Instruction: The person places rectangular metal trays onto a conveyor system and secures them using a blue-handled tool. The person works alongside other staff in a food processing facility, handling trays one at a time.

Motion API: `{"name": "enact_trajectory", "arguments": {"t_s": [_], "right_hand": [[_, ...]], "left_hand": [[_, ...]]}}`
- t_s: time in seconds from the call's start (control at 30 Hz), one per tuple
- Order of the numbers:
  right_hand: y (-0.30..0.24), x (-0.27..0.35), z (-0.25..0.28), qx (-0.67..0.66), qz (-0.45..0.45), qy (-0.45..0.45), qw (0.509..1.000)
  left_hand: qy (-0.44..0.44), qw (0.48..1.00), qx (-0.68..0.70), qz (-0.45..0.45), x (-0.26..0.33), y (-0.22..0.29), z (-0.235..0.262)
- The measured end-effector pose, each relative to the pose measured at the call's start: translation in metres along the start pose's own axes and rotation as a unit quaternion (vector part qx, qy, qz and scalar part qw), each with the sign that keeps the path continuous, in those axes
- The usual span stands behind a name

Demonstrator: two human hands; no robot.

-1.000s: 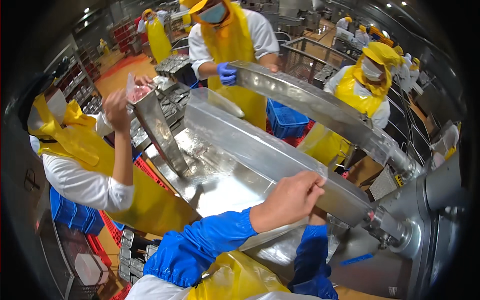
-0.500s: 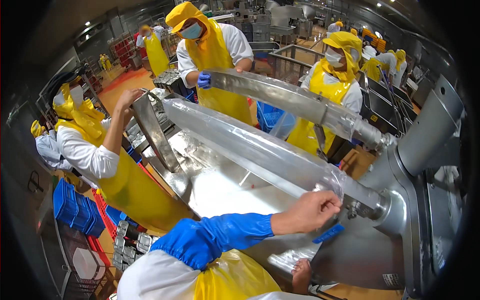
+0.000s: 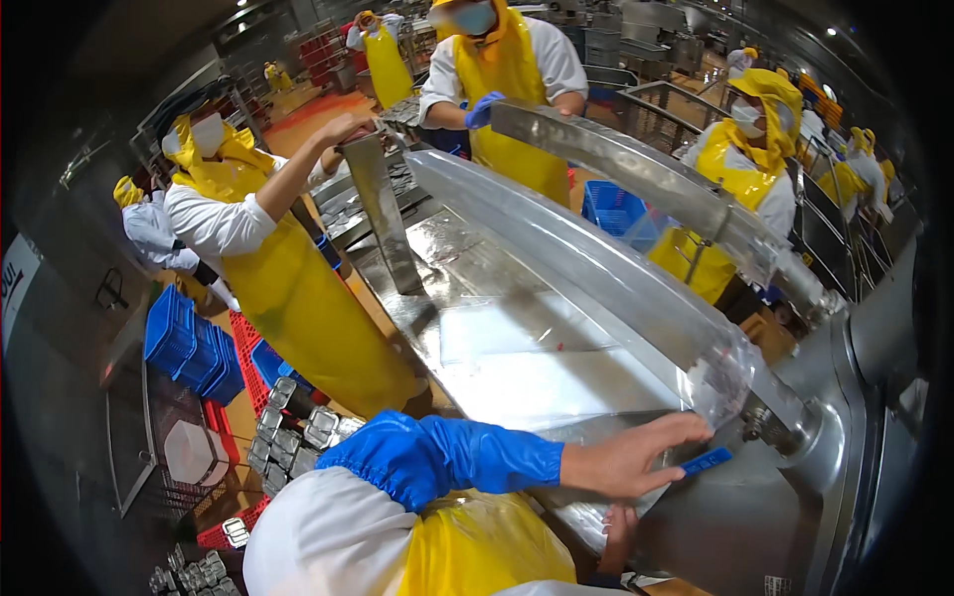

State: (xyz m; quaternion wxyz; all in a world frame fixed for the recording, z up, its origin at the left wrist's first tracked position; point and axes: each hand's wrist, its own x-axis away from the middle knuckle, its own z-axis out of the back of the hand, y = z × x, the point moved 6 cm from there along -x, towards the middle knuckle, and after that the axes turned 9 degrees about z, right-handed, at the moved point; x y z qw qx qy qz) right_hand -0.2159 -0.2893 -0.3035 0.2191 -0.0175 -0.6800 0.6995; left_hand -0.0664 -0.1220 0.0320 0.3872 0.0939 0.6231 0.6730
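Note:
My left hand [image 3: 636, 455], in a blue sleeve cover, is open, its thumb apart from the fingers. The fingertips lie just below the bunched end of a long clear plastic sleeve [image 3: 586, 260], which runs from a steel machine pipe [image 3: 780, 397] up to the far left. By my thumb is a blue strip-like piece [image 3: 706, 462] on the machine. Lower down, my right hand [image 3: 619, 531] shows only in part, fingers curled at the metal edge; what they hold is hidden. A co-worker's hands hold an upright steel trough [image 3: 383, 214] near the sleeve's far end.
A steel table [image 3: 537, 392] lies under the sleeve. Across it, another co-worker [image 3: 517, 79] holds a second long steel trough [image 3: 616, 159] leading to the machine. A third person [image 3: 745, 169] stands at right. Blue crates [image 3: 189, 343] and metal moulds [image 3: 283, 437] are at left.
My left hand has gone from closed fingers to open ones, lower against the sleeve's bunched end. The view has shifted, so the scene sits farther right.

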Motion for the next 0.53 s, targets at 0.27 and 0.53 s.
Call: {"name": "enact_trajectory", "arguments": {"t_s": [0.27,0.53], "right_hand": [[-0.027,-0.073,-0.160,0.227,0.198,-0.223,0.927],[-0.006,-0.153,-0.335,0.308,0.304,-0.339,0.836]], "left_hand": [[0.046,0.969,-0.001,0.245,0.151,-0.105,0.092],[0.263,0.860,0.075,0.430,0.282,-0.131,0.149]]}}
